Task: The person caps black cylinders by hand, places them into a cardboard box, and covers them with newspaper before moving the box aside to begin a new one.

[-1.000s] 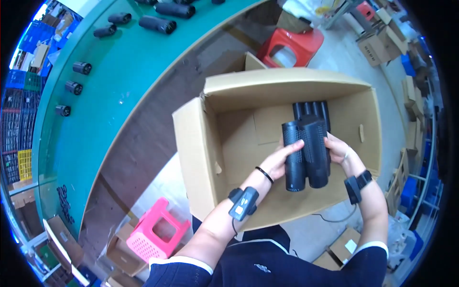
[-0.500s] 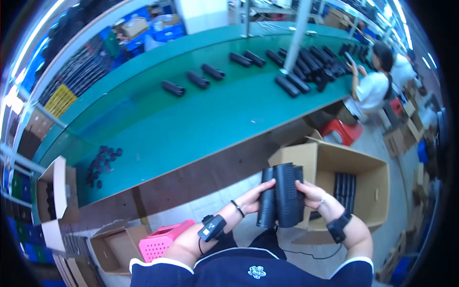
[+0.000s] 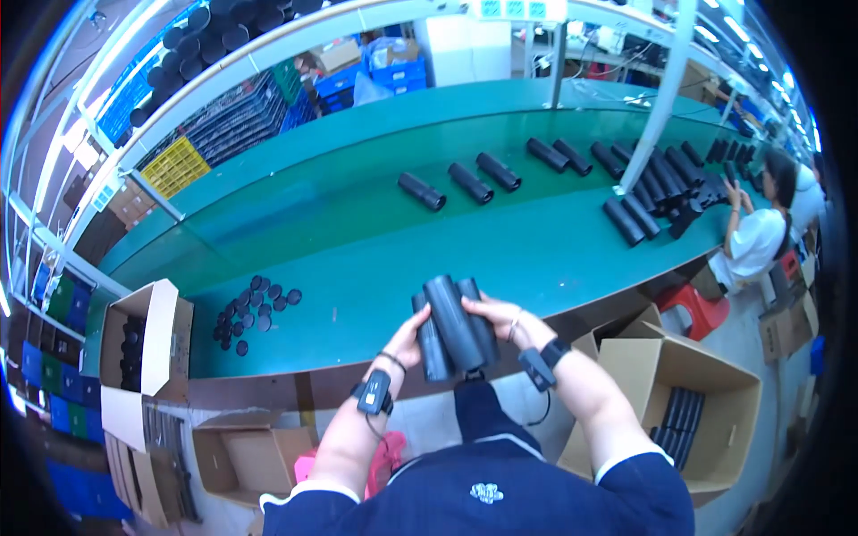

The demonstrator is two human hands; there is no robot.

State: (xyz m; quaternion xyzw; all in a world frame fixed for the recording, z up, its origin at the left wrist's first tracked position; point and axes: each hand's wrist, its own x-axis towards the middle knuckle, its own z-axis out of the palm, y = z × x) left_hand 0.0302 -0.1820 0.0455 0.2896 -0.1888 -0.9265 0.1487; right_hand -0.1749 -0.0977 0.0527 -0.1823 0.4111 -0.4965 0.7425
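My left hand [image 3: 407,338] and my right hand [image 3: 497,316] press a bundle of three black tubes [image 3: 454,326] between them. These tubes stand side by side, tilted a little, in front of the green workbench's near edge. Fingers wrap the outer tubes from both sides, and the middle tube sits highest. On the green bench [image 3: 331,313], small round black caps [image 3: 256,308] lie loose to the left of my left hand. Farther back, several single black tubes [image 3: 471,182] lie in a spaced row, leading to a dense pile of tubes [image 3: 666,179] at the right.
An open carton [image 3: 715,384] with black tubes [image 3: 681,415] inside stands on the floor at right. Another carton [image 3: 147,344] holds dark parts at the left. A pink stool [image 3: 384,464] is by my left arm. A person [image 3: 760,232] works near a red stool [image 3: 693,308].
My hands have carried the three tubes from beside the right-hand carton leftward and forward to the bench edge. The view has turned left. Both hands keep their hold.
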